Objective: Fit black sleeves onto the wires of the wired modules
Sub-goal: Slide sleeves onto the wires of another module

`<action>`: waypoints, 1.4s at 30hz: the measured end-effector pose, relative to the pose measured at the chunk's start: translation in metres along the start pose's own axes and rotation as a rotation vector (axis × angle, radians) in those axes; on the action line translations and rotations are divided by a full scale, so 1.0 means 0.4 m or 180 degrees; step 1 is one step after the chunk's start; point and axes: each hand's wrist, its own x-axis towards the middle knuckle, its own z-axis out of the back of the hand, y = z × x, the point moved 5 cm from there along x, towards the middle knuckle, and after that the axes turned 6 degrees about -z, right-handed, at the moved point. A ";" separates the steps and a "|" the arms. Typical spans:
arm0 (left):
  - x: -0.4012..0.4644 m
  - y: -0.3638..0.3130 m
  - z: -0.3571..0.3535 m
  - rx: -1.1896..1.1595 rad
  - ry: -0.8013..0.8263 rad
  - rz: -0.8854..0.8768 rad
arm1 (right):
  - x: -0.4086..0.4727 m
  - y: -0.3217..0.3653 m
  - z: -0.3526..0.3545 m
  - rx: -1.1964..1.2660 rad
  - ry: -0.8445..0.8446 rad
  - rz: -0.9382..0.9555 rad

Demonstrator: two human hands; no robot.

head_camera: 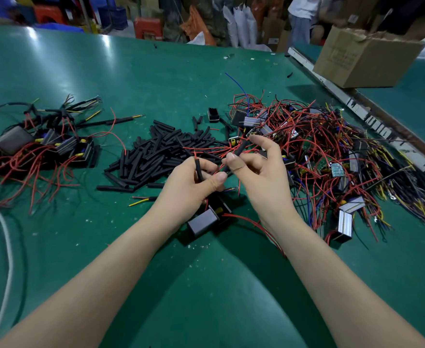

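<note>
My left hand (193, 179) grips a short black sleeve (198, 169) upright between thumb and fingers. My right hand (259, 169) pinches a longer black sleeve (236, 153) that slants up to the right, with the other fingers spread. Both hands meet above a grey wired module (203, 222) lying on the green table (131, 84), its red wires trailing right under my right wrist. A heap of loose black sleeves (156, 151) lies just beyond my hands.
A tangle of unsleeved modules with red, yellow and blue wires (331, 156) fills the right side. Modules with sleeved wires (43, 141) sit at the left. A cardboard box (367, 59) stands at the back right beyond a metal rail. A white cable (5, 242) curves along the left edge.
</note>
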 end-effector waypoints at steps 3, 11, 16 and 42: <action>0.002 0.004 0.002 -0.0337 0.0078 0.0111 | 0.004 0.004 0.005 0.0099 0.0258 -0.0108; 0.013 0.004 0.007 -0.0180 0.0293 -0.0006 | 0.010 -0.011 0.008 -0.0275 0.0954 -0.0488; 0.007 -0.011 -0.005 0.0269 0.0498 -0.0266 | 0.012 -0.015 0.030 -0.1066 0.1324 -0.0801; 0.025 -0.011 0.057 0.2993 0.1192 -0.0868 | 0.012 0.011 0.034 -0.0482 0.1324 -0.0599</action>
